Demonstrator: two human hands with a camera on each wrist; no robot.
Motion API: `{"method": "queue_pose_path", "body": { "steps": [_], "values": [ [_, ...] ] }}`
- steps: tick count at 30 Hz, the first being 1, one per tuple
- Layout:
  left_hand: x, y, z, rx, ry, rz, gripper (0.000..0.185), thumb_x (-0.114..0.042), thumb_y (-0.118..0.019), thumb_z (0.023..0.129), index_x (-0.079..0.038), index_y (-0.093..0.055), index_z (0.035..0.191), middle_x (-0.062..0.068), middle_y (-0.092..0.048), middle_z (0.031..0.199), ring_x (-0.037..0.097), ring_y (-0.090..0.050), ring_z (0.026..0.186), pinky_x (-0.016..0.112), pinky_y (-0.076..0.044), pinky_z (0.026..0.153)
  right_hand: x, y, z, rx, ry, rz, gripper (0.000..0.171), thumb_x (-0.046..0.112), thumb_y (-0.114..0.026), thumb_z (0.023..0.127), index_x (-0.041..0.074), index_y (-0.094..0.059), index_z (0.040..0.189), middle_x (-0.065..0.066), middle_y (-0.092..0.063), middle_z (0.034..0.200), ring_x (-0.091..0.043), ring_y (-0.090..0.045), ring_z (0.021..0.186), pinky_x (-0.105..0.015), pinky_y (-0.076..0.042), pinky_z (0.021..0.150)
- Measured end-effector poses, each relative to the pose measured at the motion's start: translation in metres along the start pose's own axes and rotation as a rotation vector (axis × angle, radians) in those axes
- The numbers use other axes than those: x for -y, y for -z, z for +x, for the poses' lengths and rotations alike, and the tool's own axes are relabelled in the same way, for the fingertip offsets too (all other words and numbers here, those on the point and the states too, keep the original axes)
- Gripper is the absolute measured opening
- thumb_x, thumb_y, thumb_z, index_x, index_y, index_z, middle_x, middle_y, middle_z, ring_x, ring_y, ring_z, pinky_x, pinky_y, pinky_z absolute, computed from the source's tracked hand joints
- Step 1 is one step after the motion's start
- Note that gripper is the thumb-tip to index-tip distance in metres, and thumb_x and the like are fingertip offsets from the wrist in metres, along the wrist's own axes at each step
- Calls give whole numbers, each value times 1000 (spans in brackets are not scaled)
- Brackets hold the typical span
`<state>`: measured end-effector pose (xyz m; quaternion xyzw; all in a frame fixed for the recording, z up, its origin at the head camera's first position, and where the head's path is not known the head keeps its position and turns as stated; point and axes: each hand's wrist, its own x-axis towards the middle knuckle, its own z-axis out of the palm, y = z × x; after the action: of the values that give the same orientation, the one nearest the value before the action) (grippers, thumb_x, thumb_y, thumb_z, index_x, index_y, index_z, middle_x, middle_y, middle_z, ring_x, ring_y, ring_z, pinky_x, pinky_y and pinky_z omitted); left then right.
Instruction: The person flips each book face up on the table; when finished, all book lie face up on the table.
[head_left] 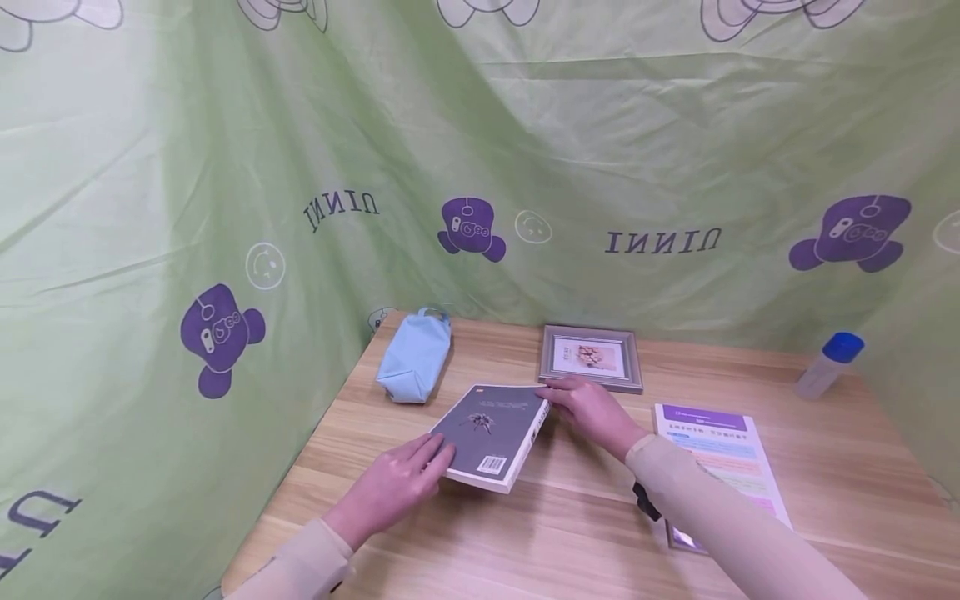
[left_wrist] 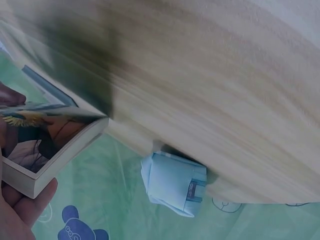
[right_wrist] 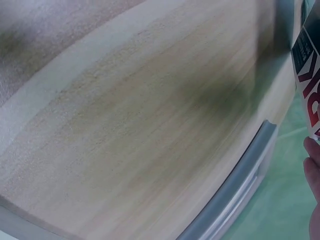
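Both hands hold a grey book (head_left: pixel 491 433) that lies cover-down on the worktop (head_left: pixel 570 533), barcode up. The left hand (head_left: pixel 393 487) rests at the book's near left corner, fingers fairly straight and laid over the edge; the left wrist view shows its fingers (left_wrist: pixel 25 205) under the page block, that corner raised a little off the wood. The right hand (head_left: pixel 592 410) touches the book's far right edge by the spine, fingers bent lightly against it; whether they pinch it I cannot tell. In the right wrist view only a fingertip (right_wrist: pixel 314 165) shows beside the printed spine.

Just beyond the right hand lies a picture frame (head_left: pixel 592 358), flat, its near rail close to the knuckles. To the right of that hand, partly under the forearm, lies a printed sheet (head_left: pixel 720 454) with a purple header. Beyond the left hand, apart from the book, sits a pale blue pouch (head_left: pixel 415 358). Well off past the right hand, near the worktop's far corner, stands a bottle (head_left: pixel 828 365) with a blue cap. Green printed cloth (head_left: pixel 187 208) hangs behind.
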<state>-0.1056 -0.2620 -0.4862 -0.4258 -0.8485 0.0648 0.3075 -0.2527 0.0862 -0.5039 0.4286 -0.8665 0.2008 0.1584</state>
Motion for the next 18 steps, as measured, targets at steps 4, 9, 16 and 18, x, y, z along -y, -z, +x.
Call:
{"method": "queue_pose_path", "body": {
  "steps": [4,9,16,18],
  "values": [
    [5,2,-1,1,0,-4,38,-18,-42,106,3,-67,126,24,-73,115,35,-76,97,40,-63,74,1,2,2,-9,12,-6,45,-4,-83,84,9,-75,127,-17,-69,131,-38,-67,118,-53,-53,102],
    [10,2,-2,-5,5,0,39,-19,-59,96,4,-65,127,23,-73,116,34,-75,99,40,-63,76,3,7,4,-12,15,2,43,-4,-82,86,8,-75,126,-19,-69,130,-39,-67,117,-52,-54,101],
    [12,4,0,-16,7,11,53,-16,-79,80,6,-66,126,21,-73,114,33,-75,99,40,-63,79,2,7,4,-24,17,-8,40,-2,-80,88,8,-76,126,-18,-70,128,-37,-68,115,-51,-54,100],
    [12,5,1,-3,13,11,45,-15,-73,86,5,-66,126,20,-73,114,32,-75,99,39,-63,79,2,7,4,-34,18,-7,40,-3,-81,87,7,-76,125,-18,-71,127,-37,-69,114,-51,-55,99]
  ]
}}
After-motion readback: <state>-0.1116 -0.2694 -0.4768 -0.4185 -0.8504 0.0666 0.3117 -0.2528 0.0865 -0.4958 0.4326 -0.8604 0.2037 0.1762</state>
